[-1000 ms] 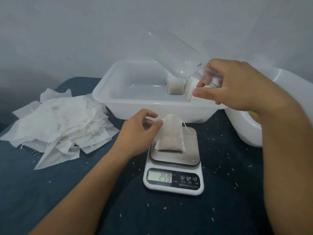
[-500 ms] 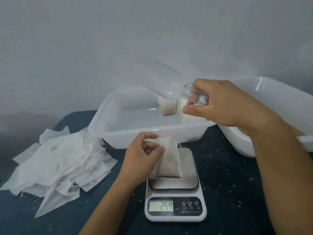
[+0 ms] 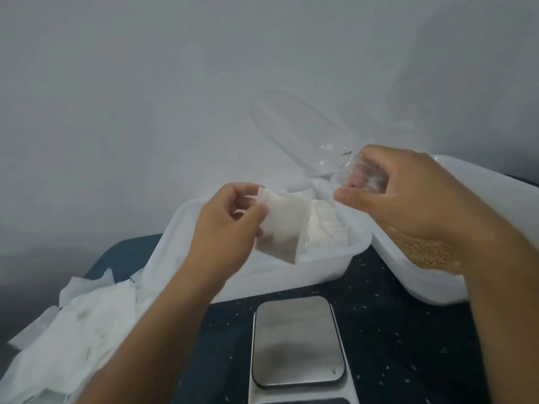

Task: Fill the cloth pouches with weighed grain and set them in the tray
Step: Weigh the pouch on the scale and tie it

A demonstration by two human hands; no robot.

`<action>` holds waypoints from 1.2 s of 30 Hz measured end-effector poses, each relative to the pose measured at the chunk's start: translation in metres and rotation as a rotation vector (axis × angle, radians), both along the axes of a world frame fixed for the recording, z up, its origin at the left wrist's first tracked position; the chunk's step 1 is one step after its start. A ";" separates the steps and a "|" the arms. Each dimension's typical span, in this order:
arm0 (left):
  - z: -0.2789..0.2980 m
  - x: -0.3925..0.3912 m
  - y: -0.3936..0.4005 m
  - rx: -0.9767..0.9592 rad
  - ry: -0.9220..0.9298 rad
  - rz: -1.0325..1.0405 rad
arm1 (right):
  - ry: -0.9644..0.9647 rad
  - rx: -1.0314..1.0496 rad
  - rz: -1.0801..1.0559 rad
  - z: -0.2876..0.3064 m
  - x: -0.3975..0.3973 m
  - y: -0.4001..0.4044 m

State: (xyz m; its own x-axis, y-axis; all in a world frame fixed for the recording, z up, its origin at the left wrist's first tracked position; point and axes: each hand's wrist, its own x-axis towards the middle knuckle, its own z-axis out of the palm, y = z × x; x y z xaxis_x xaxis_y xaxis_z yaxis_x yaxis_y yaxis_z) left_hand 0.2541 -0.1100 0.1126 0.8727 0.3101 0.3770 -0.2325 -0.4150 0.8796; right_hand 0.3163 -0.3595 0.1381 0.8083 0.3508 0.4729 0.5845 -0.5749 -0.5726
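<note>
My left hand (image 3: 224,223) pinches the top of a filled white cloth pouch (image 3: 284,228) and holds it in the air over the near edge of the white tray (image 3: 326,263). Filled pouches (image 3: 323,225) lie inside the tray behind it. My right hand (image 3: 408,196) grips the handle of a clear plastic scoop (image 3: 297,132), whose bowl points up and to the left above the tray. The scale (image 3: 297,342) sits below with its steel platform bare.
A white tub of brown grain (image 3: 420,252) stands at the right, partly hidden by my right arm. A pile of flat unfilled pouches (image 3: 73,330) lies at the left. Loose grains dot the dark blue cloth (image 3: 393,330).
My left hand has lifted the pouch off the scale and up to the tray's near edge. The scoop has stayed in my right hand. The camera has tilted upward.
</note>
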 end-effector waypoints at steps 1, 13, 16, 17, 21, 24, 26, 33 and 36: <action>0.007 0.013 -0.001 0.029 0.026 0.017 | -0.006 0.021 -0.011 0.000 0.002 -0.003; -0.025 0.155 -0.003 0.220 0.421 0.064 | -0.014 0.143 -0.127 -0.004 0.019 -0.028; -0.035 0.172 0.001 0.161 0.482 0.073 | -0.015 0.163 -0.138 -0.004 0.020 -0.032; -0.038 0.177 0.003 0.145 0.503 0.074 | -0.011 0.167 -0.138 -0.004 0.021 -0.033; -0.046 0.189 0.003 0.049 0.597 0.069 | -0.001 0.169 -0.137 -0.005 0.022 -0.035; -0.047 0.195 0.002 0.014 0.658 0.061 | 0.017 0.162 -0.139 -0.005 0.023 -0.035; -0.045 0.200 0.001 -0.008 0.665 0.040 | 0.030 0.156 -0.145 -0.006 0.023 -0.035; -0.047 0.209 0.001 -0.068 0.714 0.053 | 0.087 0.144 -0.160 -0.008 0.027 -0.029; -0.056 0.214 0.009 -0.075 0.681 0.117 | 0.179 0.141 -0.188 -0.014 0.034 -0.031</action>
State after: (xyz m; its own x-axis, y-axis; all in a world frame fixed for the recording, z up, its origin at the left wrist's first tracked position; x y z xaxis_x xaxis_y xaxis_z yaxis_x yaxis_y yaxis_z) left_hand 0.4679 -0.1013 0.0561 0.8667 0.4205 -0.2683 0.4235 -0.3362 0.8412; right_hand 0.3505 -0.3904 0.1243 0.9279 0.1284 0.3500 0.3577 -0.5710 -0.7389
